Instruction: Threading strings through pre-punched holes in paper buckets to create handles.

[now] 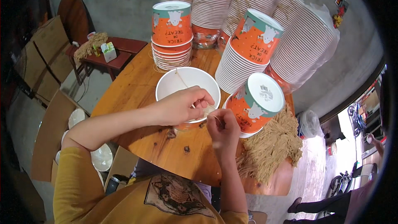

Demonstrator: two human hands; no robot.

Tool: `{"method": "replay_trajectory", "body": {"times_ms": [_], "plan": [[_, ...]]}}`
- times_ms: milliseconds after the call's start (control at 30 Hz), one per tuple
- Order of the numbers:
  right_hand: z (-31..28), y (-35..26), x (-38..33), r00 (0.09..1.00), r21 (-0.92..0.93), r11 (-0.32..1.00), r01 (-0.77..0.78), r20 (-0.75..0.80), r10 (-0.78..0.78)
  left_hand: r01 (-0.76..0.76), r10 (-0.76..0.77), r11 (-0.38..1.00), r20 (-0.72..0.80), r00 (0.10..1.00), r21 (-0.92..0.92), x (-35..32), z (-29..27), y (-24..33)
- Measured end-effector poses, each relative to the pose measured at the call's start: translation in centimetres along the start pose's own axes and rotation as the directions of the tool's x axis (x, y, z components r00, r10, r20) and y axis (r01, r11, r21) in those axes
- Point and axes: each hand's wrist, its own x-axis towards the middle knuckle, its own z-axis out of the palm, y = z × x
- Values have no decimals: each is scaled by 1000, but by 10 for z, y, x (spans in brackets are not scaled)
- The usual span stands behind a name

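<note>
A white-lined paper bucket (pixel 168 84) stands upright at the middle of the wooden table, its mouth facing up. A thin tan string (pixel 181 78) runs across its inside from the far rim. My left hand (pixel 182 104) reaches over the bucket, fingers curled in a pinch at the near right rim. Just outside that rim, my right hand (pixel 226 129) pinches the string between thumb and forefinger. Both hands are closed and almost touching. What exactly the left fingertips grip is partly hidden, but string shows between the two hands.
Upside-down orange buckets stand in stacks behind (pixel 172 27), behind right (pixel 255 37) and right (pixel 253 108). Tan cord (pixel 271 145) lies heaped at the table's right. Taller bagged stacks (pixel 306 37) line the back. A cardboard box (pixel 54 128) holds buckets at left. Another person's leg (pixel 319 205) shows lower right.
</note>
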Motion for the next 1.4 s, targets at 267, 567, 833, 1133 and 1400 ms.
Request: {"method": "replay_trajectory", "body": {"times_ms": [267, 567, 833, 1133, 1400], "plan": [[6, 8, -1, 996, -19, 997, 76, -44, -76, -14, 14, 992, 1, 1000, 123, -1, -1, 1], [7, 3, -6, 981, -196, 964, 178, -36, -188, 22, 4, 987, -158, 987, 159, -6, 9, 10], [11, -1, -6, 968, -212, 952, 223, -66, -241, 44, -41, 999, -176, 984, 12, -5, 10, -1], [11, 11, -5, 989, 313, 941, -127, -32, 144, -18, 13, 992, -42, 999, -122, 1, 6, -8], [5, 9, -7, 991, -4, 999, 48, -127, -48, 32, -16, 967, 65, 998, -253, 7, 3, -6]]}}
